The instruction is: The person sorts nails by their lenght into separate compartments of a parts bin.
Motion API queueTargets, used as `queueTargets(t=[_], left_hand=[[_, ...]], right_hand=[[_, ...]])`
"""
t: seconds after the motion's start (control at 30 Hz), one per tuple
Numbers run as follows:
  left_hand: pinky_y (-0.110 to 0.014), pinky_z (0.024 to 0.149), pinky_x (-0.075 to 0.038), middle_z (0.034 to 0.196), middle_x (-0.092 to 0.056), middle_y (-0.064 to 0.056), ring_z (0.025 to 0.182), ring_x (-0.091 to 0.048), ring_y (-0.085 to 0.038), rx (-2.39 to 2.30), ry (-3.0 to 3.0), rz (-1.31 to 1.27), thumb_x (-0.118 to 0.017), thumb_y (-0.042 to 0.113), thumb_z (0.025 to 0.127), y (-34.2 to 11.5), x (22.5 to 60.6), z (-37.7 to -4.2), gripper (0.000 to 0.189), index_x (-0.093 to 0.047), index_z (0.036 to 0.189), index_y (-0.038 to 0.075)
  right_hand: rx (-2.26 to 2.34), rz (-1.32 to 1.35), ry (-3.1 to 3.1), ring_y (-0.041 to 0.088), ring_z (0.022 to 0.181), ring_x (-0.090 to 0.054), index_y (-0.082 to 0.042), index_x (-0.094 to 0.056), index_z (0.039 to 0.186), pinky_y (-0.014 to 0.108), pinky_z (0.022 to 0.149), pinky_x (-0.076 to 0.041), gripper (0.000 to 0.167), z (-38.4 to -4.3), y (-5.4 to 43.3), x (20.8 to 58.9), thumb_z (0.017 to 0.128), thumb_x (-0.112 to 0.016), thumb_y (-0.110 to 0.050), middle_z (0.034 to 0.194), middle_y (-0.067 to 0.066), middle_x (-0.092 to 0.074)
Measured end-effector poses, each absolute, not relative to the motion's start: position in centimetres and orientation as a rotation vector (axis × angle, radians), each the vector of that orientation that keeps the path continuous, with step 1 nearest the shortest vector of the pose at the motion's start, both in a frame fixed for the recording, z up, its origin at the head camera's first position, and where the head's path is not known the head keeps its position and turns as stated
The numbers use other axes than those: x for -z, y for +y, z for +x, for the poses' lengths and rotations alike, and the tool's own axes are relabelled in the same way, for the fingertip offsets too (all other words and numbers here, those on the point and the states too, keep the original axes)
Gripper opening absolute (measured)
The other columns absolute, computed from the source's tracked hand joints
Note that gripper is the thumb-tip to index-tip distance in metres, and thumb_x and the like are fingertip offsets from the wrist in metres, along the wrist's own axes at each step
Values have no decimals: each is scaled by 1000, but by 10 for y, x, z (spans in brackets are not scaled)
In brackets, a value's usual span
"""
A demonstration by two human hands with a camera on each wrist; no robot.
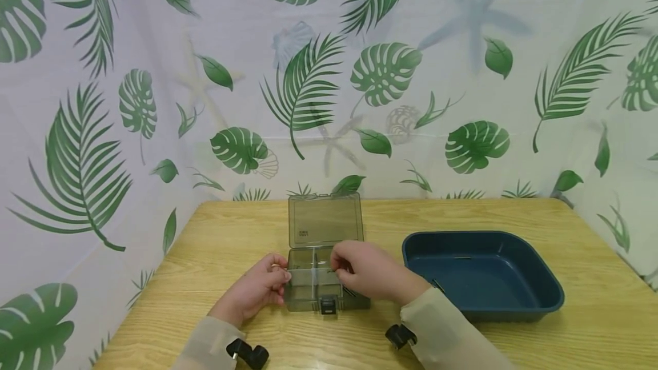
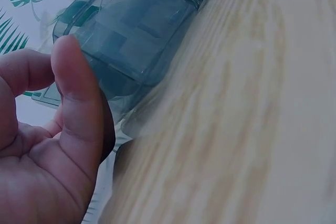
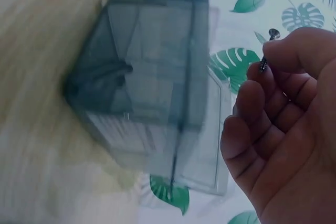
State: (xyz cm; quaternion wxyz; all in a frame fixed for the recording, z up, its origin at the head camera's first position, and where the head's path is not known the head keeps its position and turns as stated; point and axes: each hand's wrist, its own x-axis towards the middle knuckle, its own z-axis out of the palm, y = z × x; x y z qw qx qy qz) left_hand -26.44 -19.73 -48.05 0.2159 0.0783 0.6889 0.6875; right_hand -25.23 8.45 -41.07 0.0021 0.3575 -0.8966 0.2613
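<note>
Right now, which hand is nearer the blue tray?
Right: the right hand, partly over the divided box, is left of the blue tray; the left hand is farther away, at the box's left side.

Box (image 1: 301,292): clear smoky plastic, smooth, glossy; latch (image 1: 328,305) darker plastic, shiny. Screw (image 3: 266,57): shiny metal, shaft rough with thread. Tray (image 1: 483,287): opaque plastic, smooth, low sheen. Worktop (image 1: 216,233): wood-look, grained, slight sheen. Backdrop (image 1: 231,21): printed cloth, matt, faintly creased. Sleeves (image 1: 452,324): thin, dull, fabric unclear
</note>
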Motion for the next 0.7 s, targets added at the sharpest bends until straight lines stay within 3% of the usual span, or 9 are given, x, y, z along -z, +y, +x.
queueTargets(t=[0.4,0.7], left_hand=[[-28,59,-53,81,-46,-3,68,-47,-14,-1896,1914,224,-54,5,97,-201,482,-264,31,-35,120,1],[-28,59,-52,81,-46,-4,69,-47,-16,-1896,1917,226,-55,5,98,-200,480,-264,30,-35,120,2]], right_hand=[[-796,1113,-2831,7,76,-53,-19,-66,98,28,69,-49,7,-252,77,414,98,-63,-13,89,-14,-55],[-821,1020,-2888,7,79,-54,-19,-67,103,31,70,-50,7,-247,99,405,99,-63,-15,92,-14,-56]])
